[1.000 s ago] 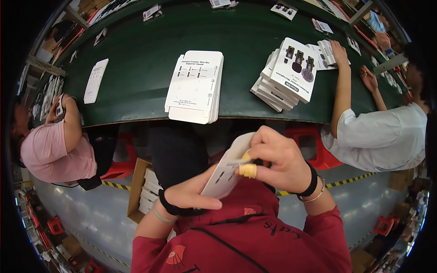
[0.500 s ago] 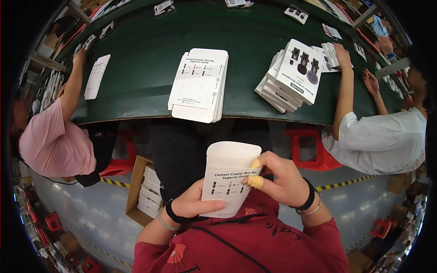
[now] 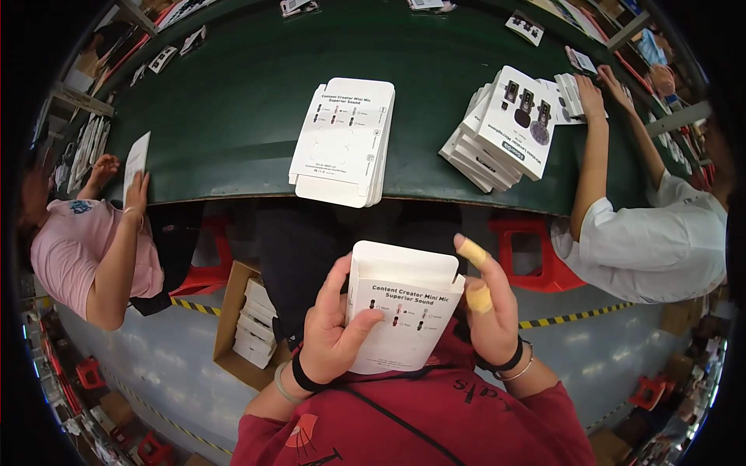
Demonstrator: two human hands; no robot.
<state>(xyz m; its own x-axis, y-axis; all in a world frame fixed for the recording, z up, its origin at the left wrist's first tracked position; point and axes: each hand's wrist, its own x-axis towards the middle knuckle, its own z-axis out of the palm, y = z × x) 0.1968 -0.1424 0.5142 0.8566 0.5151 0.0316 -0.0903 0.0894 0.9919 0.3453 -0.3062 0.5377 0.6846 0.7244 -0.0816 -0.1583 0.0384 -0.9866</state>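
Note:
A white cardboard box point(image 3: 400, 326) is in front of my body, printed with small microphone pictures, its upper flap standing up. My left hand point(image 3: 334, 330) grips it by the left side, thumb on the printed face and fingers behind. Beside the right edge is my right hand point(image 3: 491, 303), thumb and index finger apart, both wrapped in yellow tape; its other fingers are mostly hidden. On the table ahead lies a stack of flat white cartons point(image 3: 342, 144). To its right sits a pile of filled white boxes point(image 3: 513, 124) with microphones pictured on top.
The dark green table point(image 3: 256, 116) spans the far side. A brown carton point(image 3: 233, 342) holding white boxes stands on the floor at left. Co-workers sit at both sides: one in a pink shirt point(image 3: 109, 256) with a white carton point(image 3: 137, 165), one in a white shirt point(image 3: 645, 248).
The box in my hands has opened out from flat to a fuller shape. My right hand has let go of its upper edge and moved right. The left co-worker has picked up a carton.

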